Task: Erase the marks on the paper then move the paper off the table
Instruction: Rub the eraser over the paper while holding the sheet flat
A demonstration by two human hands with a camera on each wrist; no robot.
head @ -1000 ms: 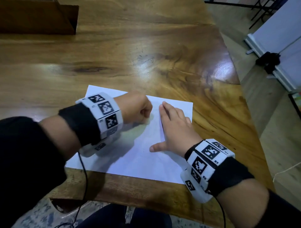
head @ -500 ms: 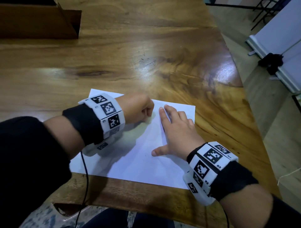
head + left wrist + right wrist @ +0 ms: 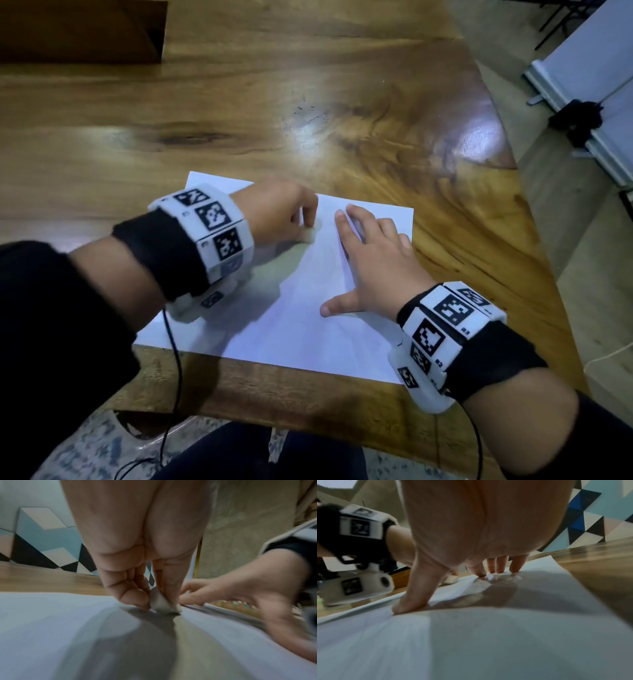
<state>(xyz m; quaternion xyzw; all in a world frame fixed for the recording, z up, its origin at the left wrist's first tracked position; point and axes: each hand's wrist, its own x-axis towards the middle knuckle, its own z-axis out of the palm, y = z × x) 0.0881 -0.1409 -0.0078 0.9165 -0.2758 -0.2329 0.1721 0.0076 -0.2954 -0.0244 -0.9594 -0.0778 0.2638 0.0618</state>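
A white sheet of paper [image 3: 291, 325] lies near the front edge of the wooden table [image 3: 308, 102]. My left hand [image 3: 284, 216] is curled and pinches a small white eraser [image 3: 161, 604] whose bottom touches the paper [image 3: 51, 628] near its far edge. The eraser [image 3: 451, 580] shows beyond my right thumb in the right wrist view. My right hand [image 3: 370, 260] lies flat with straight spread fingers [image 3: 515, 565] pressing the paper [image 3: 488, 635] beside the left hand. No marks are plain on the sheet; the patch under the eraser is hidden.
A dark wooden box [image 3: 82, 31] stands at the table's far left corner. The table's right edge drops to the floor, where a white board on a stand [image 3: 589, 92] leans. Cables hang from both wrist bands over the front edge.
My left hand with the eraser has shifted slightly away from me along the paper's far part. My right hand stays flat on the sheet.
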